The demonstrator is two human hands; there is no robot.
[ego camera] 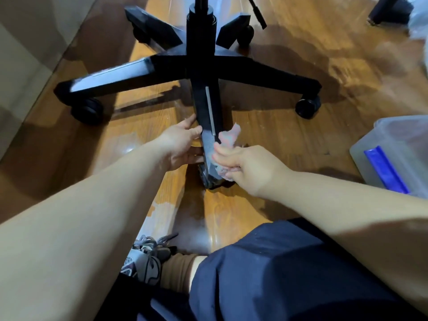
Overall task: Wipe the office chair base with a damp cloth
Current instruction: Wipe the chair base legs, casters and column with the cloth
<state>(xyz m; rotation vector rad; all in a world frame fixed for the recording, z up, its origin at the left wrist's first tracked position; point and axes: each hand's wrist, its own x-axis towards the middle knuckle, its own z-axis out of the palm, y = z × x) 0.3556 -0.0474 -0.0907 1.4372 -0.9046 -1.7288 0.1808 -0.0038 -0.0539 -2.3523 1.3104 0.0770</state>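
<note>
wooden floor (278, 126), one five-legged chair base (203, 66), one pink cloth (228, 137)

The chair base (176, 66) stands on the floor (289, 135), a container (393, 147) to its right, probably a shoe (143, 262) before it.

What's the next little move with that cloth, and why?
Probably slide the cloth up the near leg toward the hub: the right hand grips it at that leg's outer end by the caster, the left hand holds the leg's other side, and most of the leg lies beyond the cloth.
</note>
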